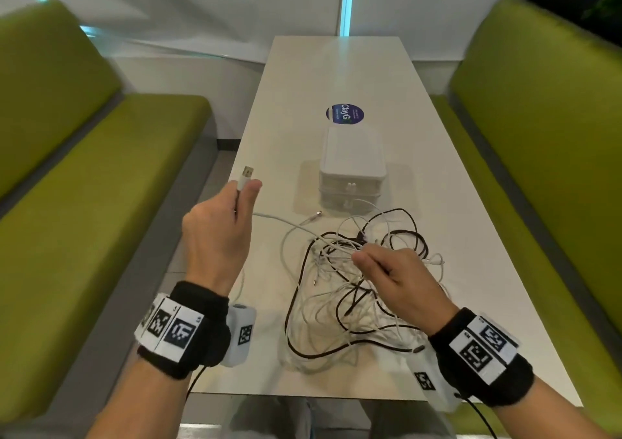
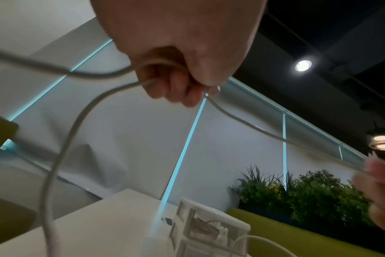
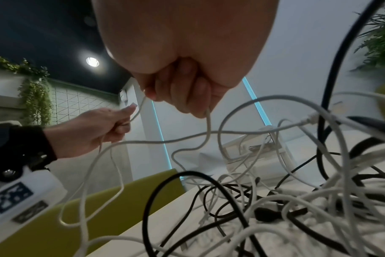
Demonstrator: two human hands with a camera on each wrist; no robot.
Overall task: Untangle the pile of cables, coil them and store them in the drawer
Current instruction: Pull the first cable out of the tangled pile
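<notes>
Plug (image 1: 248, 172) tip-up, tilted away

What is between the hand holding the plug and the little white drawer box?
In the head view, only bare white table lies between the left hand, holding the white USB cable, and the small white plastic drawer box.

Left hand (image 2: 176, 57) curled round a white cable (image 2: 62, 139), above the table (image 2: 99, 231)
</notes>
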